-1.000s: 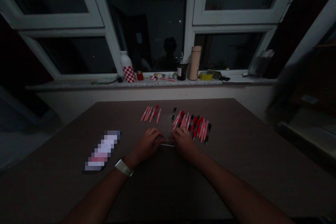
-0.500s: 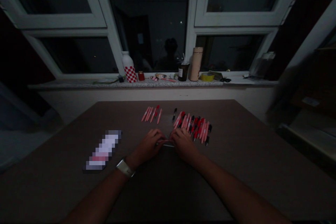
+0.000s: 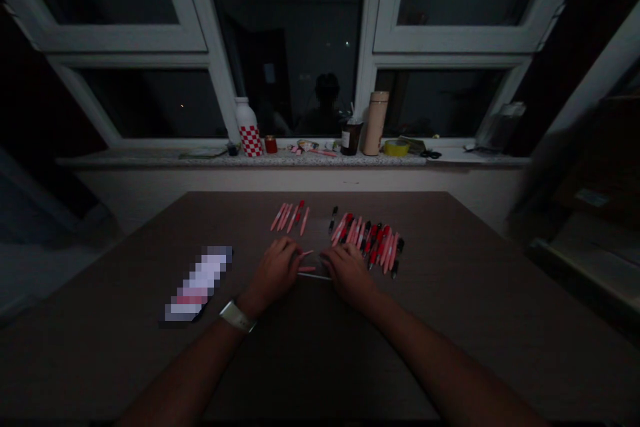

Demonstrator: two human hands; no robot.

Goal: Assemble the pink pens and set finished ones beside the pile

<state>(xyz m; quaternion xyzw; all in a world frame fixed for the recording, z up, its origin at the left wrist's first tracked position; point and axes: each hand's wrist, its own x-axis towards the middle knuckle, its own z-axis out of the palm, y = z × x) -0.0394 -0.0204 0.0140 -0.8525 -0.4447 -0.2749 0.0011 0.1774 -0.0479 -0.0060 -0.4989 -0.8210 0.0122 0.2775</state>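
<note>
My left hand (image 3: 275, 271) is closed, its fingertips round a slim pink pen (image 3: 307, 253). Another pink piece (image 3: 307, 269), likely part of a pen, shows just below those fingertips. My right hand (image 3: 349, 271) is curled opposite, a short gap away, with its fingertips pinched; what they hold is too dark to make out. A thin white strip (image 3: 315, 276) lies between the hands on the table. Right behind my right hand spreads a group of pink, red and black pens (image 3: 373, 237). Several pink pens and a red one form a smaller row (image 3: 291, 217) beyond my left hand.
A lit phone (image 3: 197, 287) rests on the brown table (image 3: 300, 360) to the left. One black pen (image 3: 333, 219) lies between the two pen groups. On the windowsill stand a checked bottle (image 3: 250, 130), a small red jar (image 3: 271, 144), a dark cup (image 3: 350, 137), a beige flask (image 3: 375, 123) and yellow tape (image 3: 396, 147).
My hands have drawn apart slightly, the left moving a little left and up. Pink pen pieces now show in the gap between them, where the fingers nearly met before.
</note>
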